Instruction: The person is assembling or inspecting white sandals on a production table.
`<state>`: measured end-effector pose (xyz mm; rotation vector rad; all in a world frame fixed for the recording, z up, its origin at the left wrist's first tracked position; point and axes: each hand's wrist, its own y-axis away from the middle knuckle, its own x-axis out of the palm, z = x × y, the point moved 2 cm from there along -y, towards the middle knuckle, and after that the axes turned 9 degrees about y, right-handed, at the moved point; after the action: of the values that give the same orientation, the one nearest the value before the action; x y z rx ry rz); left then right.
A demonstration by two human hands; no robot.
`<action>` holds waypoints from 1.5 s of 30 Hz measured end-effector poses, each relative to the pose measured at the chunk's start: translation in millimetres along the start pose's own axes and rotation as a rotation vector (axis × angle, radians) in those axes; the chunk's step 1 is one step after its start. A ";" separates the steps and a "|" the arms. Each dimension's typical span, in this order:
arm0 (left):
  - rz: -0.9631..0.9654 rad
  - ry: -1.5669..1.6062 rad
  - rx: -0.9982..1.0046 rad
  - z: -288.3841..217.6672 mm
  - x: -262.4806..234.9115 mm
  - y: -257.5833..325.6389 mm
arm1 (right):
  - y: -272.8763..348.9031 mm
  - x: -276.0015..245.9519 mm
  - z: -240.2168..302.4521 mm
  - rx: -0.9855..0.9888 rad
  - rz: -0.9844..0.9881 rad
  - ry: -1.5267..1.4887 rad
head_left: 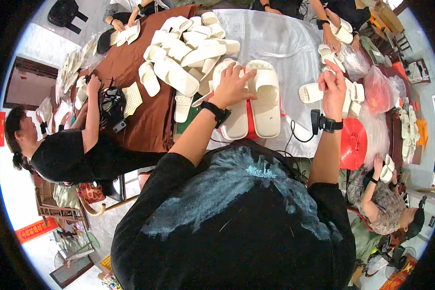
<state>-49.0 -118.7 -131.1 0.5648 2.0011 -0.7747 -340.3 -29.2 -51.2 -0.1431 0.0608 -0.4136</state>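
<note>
Left hand (233, 86) lies open, palm down, fingers spread over the heel ends of a white slipper pair (253, 99) lying side by side; fingertips reach the right-hand slipper's strap. Under the pair a red tray or box (250, 123) shows in the gap between the slippers and along their right edge. Right hand (334, 87) is raised to the right of the pair, well apart from it, fingers pinched shut on something small and pale, too small to identify. Both wrists carry black bands. Between the hands: a bare strip of white plastic table cover (285, 48), the main open room; a black cable (295, 135) loops at its near edge. Just beyond the left hand a loose slipper heap (188, 48) crowds up to the fingers. Right of the right hand: more slippers (310, 92), clear bags (379, 89), a red disc (354, 143). Far edge and both sides: other people's hands handling slippers.
</note>
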 end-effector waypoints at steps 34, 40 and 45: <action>0.308 1.591 -1.094 -29.4 -32.5 124.0 | 156.4 110.6 16.6 -0.463 0.628 0.720; 0.355 1.592 -1.166 -27.1 -29.6 130.7 | 148.9 109.5 10.7 -0.454 0.591 0.748; 0.334 1.596 -1.182 -27.6 -34.9 133.8 | 140.1 104.3 3.1 -0.405 0.581 0.749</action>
<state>39.0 -8.6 -130.2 0.7766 2.9611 1.5576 -189.2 55.9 -72.4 -0.3518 0.9060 0.1519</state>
